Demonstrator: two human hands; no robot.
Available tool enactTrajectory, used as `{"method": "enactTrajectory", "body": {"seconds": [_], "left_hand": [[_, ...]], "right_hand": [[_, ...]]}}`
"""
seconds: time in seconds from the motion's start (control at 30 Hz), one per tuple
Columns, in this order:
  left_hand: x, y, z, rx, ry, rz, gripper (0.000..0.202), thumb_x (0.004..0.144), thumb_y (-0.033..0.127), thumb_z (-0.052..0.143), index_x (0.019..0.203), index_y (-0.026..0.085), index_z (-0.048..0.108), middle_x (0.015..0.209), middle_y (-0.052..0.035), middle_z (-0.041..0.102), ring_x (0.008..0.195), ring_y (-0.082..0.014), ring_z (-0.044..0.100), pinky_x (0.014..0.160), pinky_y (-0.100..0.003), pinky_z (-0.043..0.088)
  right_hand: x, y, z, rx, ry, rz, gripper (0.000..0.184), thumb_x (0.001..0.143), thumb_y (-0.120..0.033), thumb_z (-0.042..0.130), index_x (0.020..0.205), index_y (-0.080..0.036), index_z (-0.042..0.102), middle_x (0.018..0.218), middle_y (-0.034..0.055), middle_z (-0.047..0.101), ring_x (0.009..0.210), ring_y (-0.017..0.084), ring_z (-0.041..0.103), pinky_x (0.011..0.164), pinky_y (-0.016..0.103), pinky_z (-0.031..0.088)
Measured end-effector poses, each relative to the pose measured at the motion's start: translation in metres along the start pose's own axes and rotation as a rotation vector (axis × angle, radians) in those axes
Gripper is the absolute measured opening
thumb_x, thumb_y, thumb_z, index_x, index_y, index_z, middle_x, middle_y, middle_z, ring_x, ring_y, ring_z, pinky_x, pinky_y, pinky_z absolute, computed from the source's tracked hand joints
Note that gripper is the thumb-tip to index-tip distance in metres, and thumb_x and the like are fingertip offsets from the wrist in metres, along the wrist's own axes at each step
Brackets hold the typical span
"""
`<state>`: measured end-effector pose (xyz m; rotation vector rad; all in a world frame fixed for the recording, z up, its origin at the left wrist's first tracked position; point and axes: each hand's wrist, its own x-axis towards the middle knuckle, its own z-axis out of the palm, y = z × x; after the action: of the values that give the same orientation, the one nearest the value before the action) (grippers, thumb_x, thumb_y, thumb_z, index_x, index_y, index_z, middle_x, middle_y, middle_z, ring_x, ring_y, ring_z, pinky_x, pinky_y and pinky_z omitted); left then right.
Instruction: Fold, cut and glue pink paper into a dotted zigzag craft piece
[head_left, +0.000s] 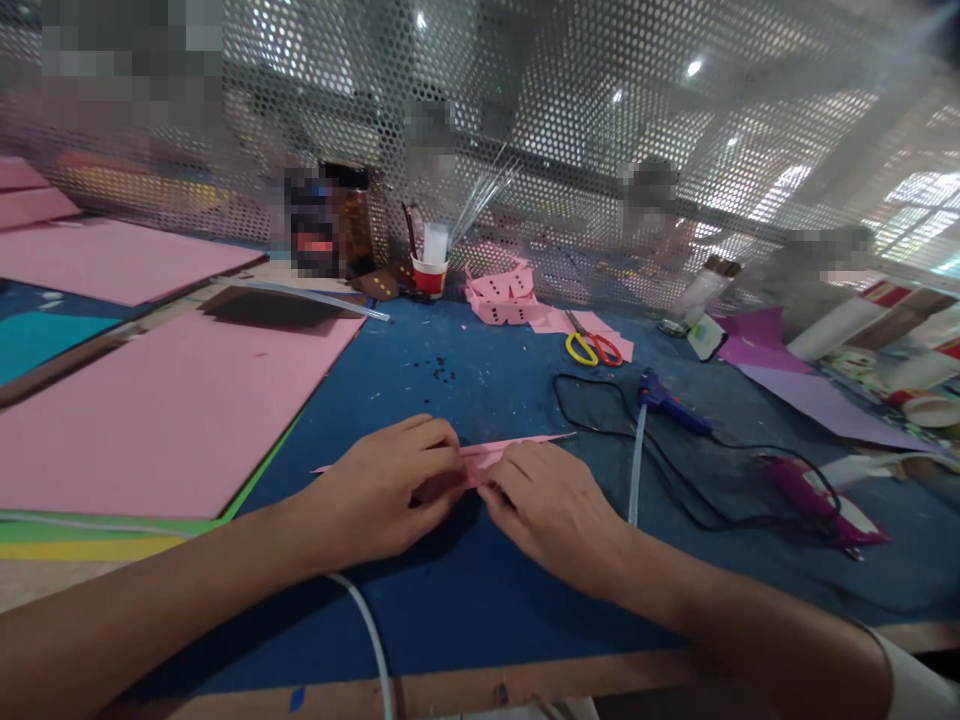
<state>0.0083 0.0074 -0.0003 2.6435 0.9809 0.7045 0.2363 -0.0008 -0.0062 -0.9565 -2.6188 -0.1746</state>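
Observation:
A narrow folded strip of pink paper (484, 458) lies across the front of the blue work surface, its pointed ends sticking out to either side. My left hand (401, 482) is closed on its left half, thumb below and fingers above. Close beside it, my right hand (544, 505) pinches the strip's right half with bent fingers. The palms hide much of the paper. Farther back are small black bits (439, 370) and scissors (592, 345) with yellow and red handles, resting on pink scraps.
Large pink sheets (187, 410) are stacked at left. On the right lie a blue glue gun (671, 400) with a black cord, a magenta tool (829, 500) and purple sheets (825, 405). A cup (430, 278) and pink cut pieces (502, 292) stand before a perforated metal screen (555, 130).

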Motion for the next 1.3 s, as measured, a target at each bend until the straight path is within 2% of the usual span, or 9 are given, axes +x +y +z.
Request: {"method": "enactTrajectory", "body": {"seconds": [0.23,0.47,0.7,0.83,1.03,1.2,1.3], "left_hand": [[0.001,-0.002,0.000,-0.004,-0.038,-0.008,0.019,0.097,0.023,0.051,0.091,0.021,0.069,0.094,-0.0056,0.063,0.089,-0.0188,0.058,0.078,-0.031,0.048],[-0.001,-0.007,0.005,0.035,-0.035,0.002,0.023,0.098,0.015,0.045,0.101,0.019,0.068,0.096,-0.0061,0.064,0.090,-0.0197,0.057,0.078,-0.032,0.047],[0.007,-0.013,0.012,0.025,0.000,-0.018,0.016,0.096,0.017,0.054,0.095,0.020,0.070,0.090,-0.0031,0.062,0.085,-0.0173,0.057,0.075,-0.028,0.044],[0.014,-0.016,0.013,0.070,-0.036,-0.044,0.008,0.093,0.021,0.063,0.090,0.021,0.071,0.088,-0.0019,0.063,0.083,-0.0173,0.058,0.075,-0.029,0.042],[0.019,-0.017,0.013,0.141,-0.096,-0.016,0.010,0.093,0.028,0.064,0.091,0.021,0.070,0.087,-0.0015,0.064,0.082,-0.0184,0.059,0.075,-0.032,0.038],[0.020,-0.020,0.015,0.071,-0.043,-0.017,0.012,0.093,0.027,0.064,0.085,0.020,0.068,0.083,0.0002,0.062,0.078,-0.0156,0.057,0.072,-0.029,0.036],[0.020,-0.021,0.016,0.038,-0.023,-0.023,0.012,0.092,0.029,0.066,0.084,0.020,0.068,0.083,0.0000,0.063,0.078,-0.0156,0.057,0.072,-0.028,0.037]], "right_hand": [[0.005,-0.001,-0.002,0.164,0.008,0.223,0.010,0.090,-0.016,0.058,0.082,-0.018,0.063,0.077,0.0016,0.066,0.067,0.015,0.058,0.064,0.028,0.041],[0.007,0.001,-0.001,0.261,-0.008,0.312,0.009,0.088,-0.017,0.060,0.080,-0.019,0.061,0.073,-0.0006,0.065,0.060,0.012,0.055,0.058,0.025,0.037],[0.007,0.001,0.000,0.292,-0.030,0.351,0.009,0.087,-0.019,0.060,0.079,-0.019,0.060,0.073,-0.0019,0.064,0.061,0.011,0.055,0.057,0.024,0.034],[0.006,0.003,0.002,0.324,-0.032,0.347,0.006,0.085,-0.016,0.061,0.081,-0.020,0.060,0.075,-0.0024,0.065,0.063,0.011,0.056,0.059,0.024,0.035],[0.005,0.004,0.003,0.346,-0.033,0.354,0.006,0.088,-0.018,0.060,0.082,-0.020,0.061,0.078,-0.0015,0.065,0.066,0.012,0.056,0.061,0.025,0.036],[0.006,0.003,0.000,0.407,-0.063,0.369,0.006,0.090,-0.027,0.062,0.090,-0.021,0.062,0.084,-0.0009,0.067,0.070,0.012,0.058,0.063,0.025,0.037],[0.007,0.002,0.002,0.402,-0.071,0.379,0.006,0.090,-0.028,0.064,0.090,-0.022,0.062,0.085,-0.0012,0.067,0.070,0.012,0.057,0.063,0.024,0.035]]}}
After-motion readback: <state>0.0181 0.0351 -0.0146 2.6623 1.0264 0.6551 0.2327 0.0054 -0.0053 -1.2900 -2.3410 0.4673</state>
